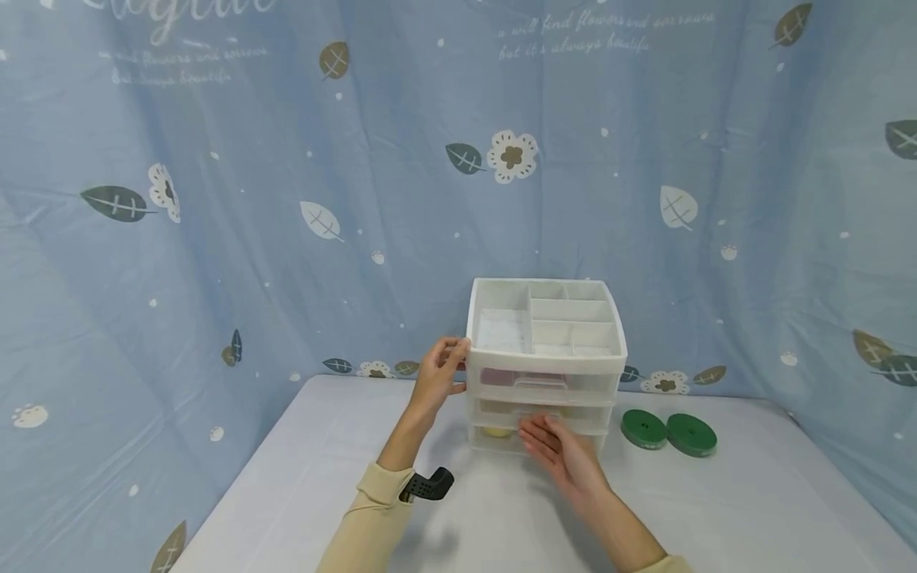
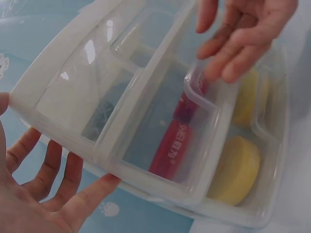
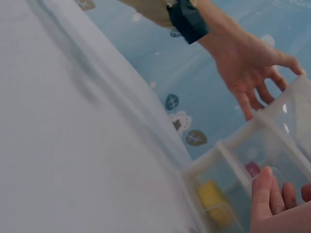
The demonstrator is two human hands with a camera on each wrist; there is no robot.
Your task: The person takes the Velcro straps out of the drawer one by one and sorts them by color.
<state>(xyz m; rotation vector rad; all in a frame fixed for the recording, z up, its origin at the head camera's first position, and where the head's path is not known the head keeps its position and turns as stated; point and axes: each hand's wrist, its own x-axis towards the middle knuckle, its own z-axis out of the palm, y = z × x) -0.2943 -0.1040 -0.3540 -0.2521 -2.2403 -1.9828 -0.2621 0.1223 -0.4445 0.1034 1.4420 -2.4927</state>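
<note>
A white plastic drawer unit [image 1: 546, 364] with clear drawer fronts stands on the table, its top a divided tray. My left hand [image 1: 435, 374] steadies its left side, the fingers spread along the wall and one fingertip up at the top rim. In front of the middle drawer is my right hand [image 1: 562, 454], its fingers loosely extended and the fingertips right at the drawer's clear handle [image 2: 194, 90]. Through that drawer front a red packaged item [image 2: 172, 148] shows in the left wrist view. The bottom drawer contains yellow round pieces [image 2: 235, 170].
Two green rolls [image 1: 644, 429] lie side by side on the table to the right of the unit. A blue patterned curtain [image 1: 401, 199] hangs close behind it. The white table [image 1: 688, 509] extends in front and to both sides.
</note>
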